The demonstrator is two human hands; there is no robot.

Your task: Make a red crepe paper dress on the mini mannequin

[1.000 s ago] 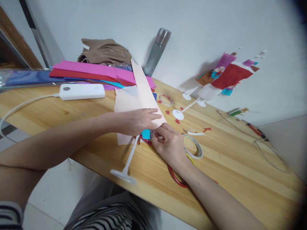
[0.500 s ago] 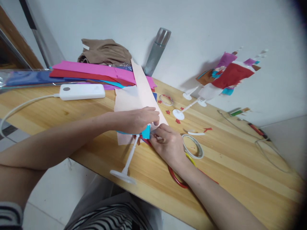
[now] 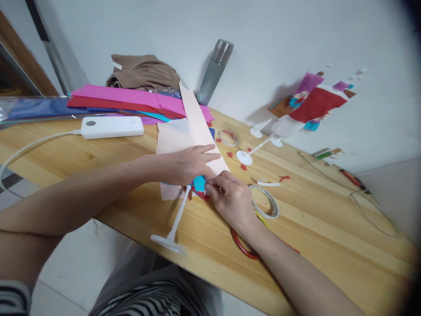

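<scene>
My left hand point(image 3: 186, 166) lies over a pale pink paper sheet point(image 3: 184, 136) with its fingers stretched out, pressing down on a small blue paper piece point(image 3: 198, 183). My right hand point(image 3: 230, 197) is closed in a pinch on the edge of that blue piece, with a bit of red paper under it. A white plastic stand point(image 3: 171, 226) with a round base lies on the wooden table point(image 3: 322, 228); its stick runs up under the blue piece and both hands.
A tape ring point(image 3: 265, 202) and red-handled scissors point(image 3: 241, 243) lie by my right wrist. Coloured paper sheets point(image 3: 125, 100), a white power bank point(image 3: 112, 126), a steel flask point(image 3: 215, 70), more white stands point(image 3: 255, 149) and paper-covered pieces point(image 3: 309, 103) lie behind.
My left fingers curled down onto the blue piece, then stretched out flat again. My right hand has kept its pinch and shifted slightly left.
</scene>
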